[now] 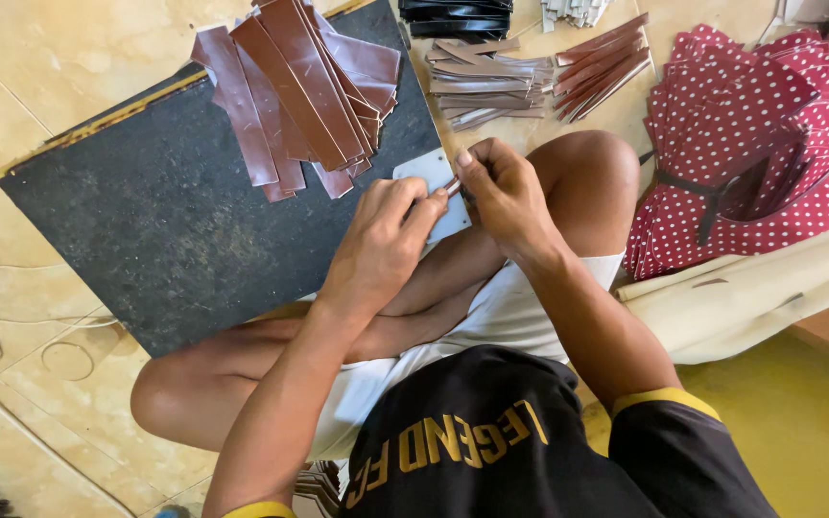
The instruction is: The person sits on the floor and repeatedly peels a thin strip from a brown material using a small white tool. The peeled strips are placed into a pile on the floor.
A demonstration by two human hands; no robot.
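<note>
Head view: both hands (386,235) (506,192) pinch strip (453,186).

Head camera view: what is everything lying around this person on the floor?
Dark rectangular work board: one, black, on the tiled floor.
Brown leather-like strips: a fanned pile, reddish brown, on the board's top edge.
Pale metal plate: one, grey, under the hands.
Folded brown strips: two heaps, beyond the knee.
Red white-dotted fabric pieces: a stack, at right.
Cream fabric: one, below the stack.
Left hand, right hand: pinching a small strip.
</note>
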